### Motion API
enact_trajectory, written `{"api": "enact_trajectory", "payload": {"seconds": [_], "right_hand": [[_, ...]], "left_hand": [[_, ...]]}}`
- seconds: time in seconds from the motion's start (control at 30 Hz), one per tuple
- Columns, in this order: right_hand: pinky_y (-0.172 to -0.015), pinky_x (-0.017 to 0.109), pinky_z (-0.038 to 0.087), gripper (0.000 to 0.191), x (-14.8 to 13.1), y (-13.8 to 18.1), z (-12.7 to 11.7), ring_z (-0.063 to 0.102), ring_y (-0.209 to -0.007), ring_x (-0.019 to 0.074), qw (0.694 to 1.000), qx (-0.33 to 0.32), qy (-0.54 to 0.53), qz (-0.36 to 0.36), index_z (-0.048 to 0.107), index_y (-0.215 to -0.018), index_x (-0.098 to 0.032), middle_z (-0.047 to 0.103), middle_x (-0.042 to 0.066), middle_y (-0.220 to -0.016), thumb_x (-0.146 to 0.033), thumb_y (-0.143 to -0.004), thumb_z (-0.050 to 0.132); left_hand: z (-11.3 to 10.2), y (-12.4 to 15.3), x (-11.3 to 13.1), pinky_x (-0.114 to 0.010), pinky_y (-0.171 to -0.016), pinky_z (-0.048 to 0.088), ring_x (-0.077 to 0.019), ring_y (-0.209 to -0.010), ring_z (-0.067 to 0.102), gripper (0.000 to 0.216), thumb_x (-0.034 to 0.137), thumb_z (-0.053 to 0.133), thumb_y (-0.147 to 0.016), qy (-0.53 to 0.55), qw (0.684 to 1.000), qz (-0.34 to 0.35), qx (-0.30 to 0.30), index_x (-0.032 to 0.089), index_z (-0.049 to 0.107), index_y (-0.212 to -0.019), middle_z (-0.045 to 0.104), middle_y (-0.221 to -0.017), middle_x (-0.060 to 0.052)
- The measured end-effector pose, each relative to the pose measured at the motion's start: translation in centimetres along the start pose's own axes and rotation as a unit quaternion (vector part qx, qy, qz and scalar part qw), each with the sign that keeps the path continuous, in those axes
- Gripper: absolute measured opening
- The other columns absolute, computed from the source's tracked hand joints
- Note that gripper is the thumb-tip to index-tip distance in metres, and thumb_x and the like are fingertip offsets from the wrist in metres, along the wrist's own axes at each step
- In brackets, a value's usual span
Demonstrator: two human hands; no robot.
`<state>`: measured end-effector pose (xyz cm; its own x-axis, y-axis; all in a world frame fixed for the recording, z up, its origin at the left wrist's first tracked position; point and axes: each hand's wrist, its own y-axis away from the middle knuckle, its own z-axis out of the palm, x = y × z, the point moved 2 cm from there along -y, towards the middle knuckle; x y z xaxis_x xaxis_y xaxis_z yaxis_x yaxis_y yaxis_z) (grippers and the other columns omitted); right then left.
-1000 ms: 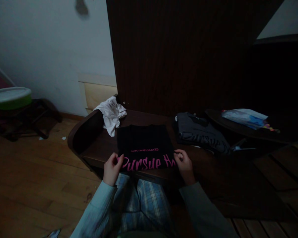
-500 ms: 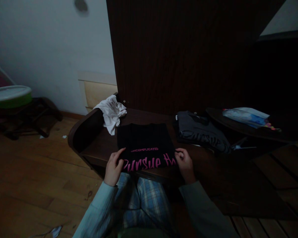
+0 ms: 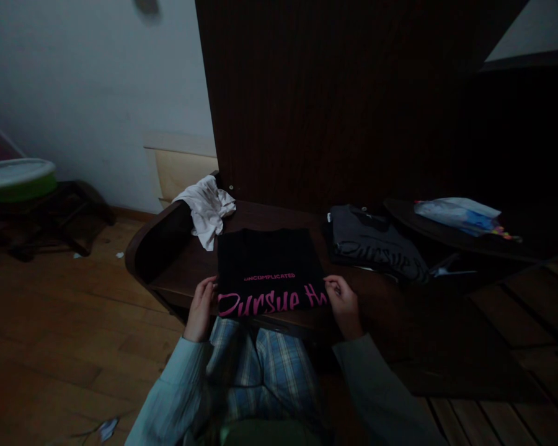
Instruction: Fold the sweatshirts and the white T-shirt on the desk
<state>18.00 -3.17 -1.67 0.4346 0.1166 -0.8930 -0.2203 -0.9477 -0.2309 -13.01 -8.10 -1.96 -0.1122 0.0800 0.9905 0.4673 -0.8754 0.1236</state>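
A black T-shirt [image 3: 270, 254] with pink lettering lies folded into a flat rectangle on the dark wooden bench [image 3: 179, 282], its near side at the front edge. My left hand [image 3: 201, 308] is at the shirt's left edge, with fingers closed on the fabric there. At the opposite edge, my right hand [image 3: 344, 305] pinches the cloth between thumb and curled fingers. The fingertips of both hands are partly hidden. A folded dark grey T-shirt [image 3: 376, 238] with black lettering rests on the bench to the right.
A crumpled white cloth [image 3: 208, 207] drapes by the bench's curved left armrest [image 3: 139, 244]. On a raised dark shelf [image 3: 400, 217] at right lies a blue-and-white plastic packet [image 3: 460, 215]. A green basin [image 3: 21, 184] sits on a low stool [image 3: 51, 217] at far left.
My left hand has drawn back from over the black shirt to its left edge, uncovering the first pink letter. My right hand stays at the right edge. The view has shifted slightly.
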Motion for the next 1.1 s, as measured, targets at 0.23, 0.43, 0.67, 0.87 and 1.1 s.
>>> {"api": "enact_trajectory", "payload": {"seconds": [0.23, 0.43, 0.67, 0.87, 1.1], "right_hand": [[-0.048, 0.021, 0.034, 0.024, -0.3, 0.1, 0.0, 0.046, -0.049, 0.011, 1.0, 0.003, -0.012, 0.0, 0.055, -0.076, -0.017, 0.048, -0.003, -0.053, -0.039, -0.071, 0.047], [-0.049, 0.021, 0.035, 0.024, 0.0, 0.0, 0.0, 0.045, -0.049, 0.0109, 1.0, 0.003, -0.02, 0.0, 0.054, -0.076, -0.017, 0.048, -0.003, -0.052, -0.039, -0.071, 0.048], [-0.05, 0.022, 0.035, 0.026, 0.6, -0.1, 0.2, 0.047, -0.051, 0.0112, 1.0, 0.002, -0.018, 0.005, 0.055, -0.077, -0.017, 0.049, -0.003, -0.054, -0.041, -0.071, 0.048], [-0.048, 0.021, 0.034, 0.028, 0.1, 0.0, 0.1, 0.046, -0.049, 0.0111, 1.0, 0.004, -0.019, 0.01, 0.055, -0.076, -0.017, 0.048, -0.003, -0.052, -0.043, -0.07, 0.048], [-0.048, 0.021, 0.034, 0.026, 0.3, -0.1, 0.1, 0.045, -0.049, 0.0106, 1.0, 0.002, -0.007, -0.002, 0.055, -0.077, -0.017, 0.047, -0.004, -0.052, -0.041, -0.071, 0.048]], "left_hand": [[-0.3, 0.2, 0.8, -0.02, -0.054, 0.039, -0.0099, -0.057, 0.047, 0.047, 0.059, 0.064, -0.053, -0.031, 0.998, 0.027, -0.048, 0.015, 0.056, -0.067, 0.051, -0.058, 0.003], [-0.2, 0.1, 1.0, -0.02, -0.053, 0.039, -0.0097, -0.054, 0.046, 0.05, 0.062, 0.066, -0.048, -0.028, 0.997, 0.022, -0.068, 0.014, 0.056, -0.062, 0.051, -0.056, 0.003], [-0.1, 0.1, 0.7, -0.022, -0.061, 0.041, -0.0124, -0.064, 0.051, 0.05, 0.061, 0.062, -0.054, -0.048, 0.996, 0.042, -0.057, 0.014, 0.061, -0.07, 0.058, -0.064, 0.001], [0.3, 0.0, 1.2, -0.024, -0.062, 0.042, -0.0141, -0.064, 0.052, 0.05, 0.062, 0.064, -0.048, -0.068, 0.995, 0.036, -0.065, 0.015, 0.059, -0.064, 0.058, -0.063, -0.001], [0.1, 0.2, 1.0, -0.025, -0.063, 0.043, -0.015, -0.065, 0.052, 0.041, 0.056, 0.06, -0.056, -0.073, 0.994, 0.048, -0.063, 0.017, 0.057, -0.064, 0.057, -0.064, -0.001]]}}
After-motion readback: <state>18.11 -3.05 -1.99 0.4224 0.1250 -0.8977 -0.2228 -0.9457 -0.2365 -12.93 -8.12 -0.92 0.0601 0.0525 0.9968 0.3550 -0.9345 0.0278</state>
